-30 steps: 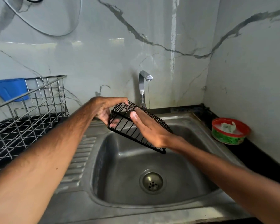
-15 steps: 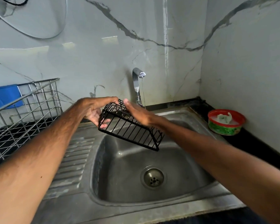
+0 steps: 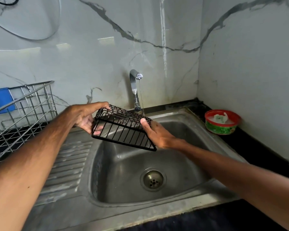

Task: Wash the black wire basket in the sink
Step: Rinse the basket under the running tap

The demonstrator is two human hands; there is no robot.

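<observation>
Marble-veined wall tiles (image 3: 93, 64) back a steel sink (image 3: 178, 117) with a ribbed drainboard at its left. From my remote station I read the scene as follows. The black wire basket (image 3: 122, 132) is held in the air above the sink bowl, tilted so that its near long edge hangs lowest, well above the drain (image 3: 153, 180). The left hand (image 3: 83, 116) grasps the basket's left end, thumb hooked over the top wire and fingers beneath the bars. The right hand (image 3: 157, 134) lies against the basket's right end with its thumb tip on the upper wires; its fingers sit behind the wires, so I cannot tell whether they close on it. The basket thus lies between the two hands, just in front of the tap (image 3: 134, 90). A thin stream of water (image 3: 140, 97) falls from the spout to the basket's far right corner. A steel dish rack (image 3: 23, 117) stands at the left, with a blue container (image 3: 0, 99) at its far side. A red-rimmed green bowl (image 3: 222, 127) rests on the dark counter at the right.
</observation>
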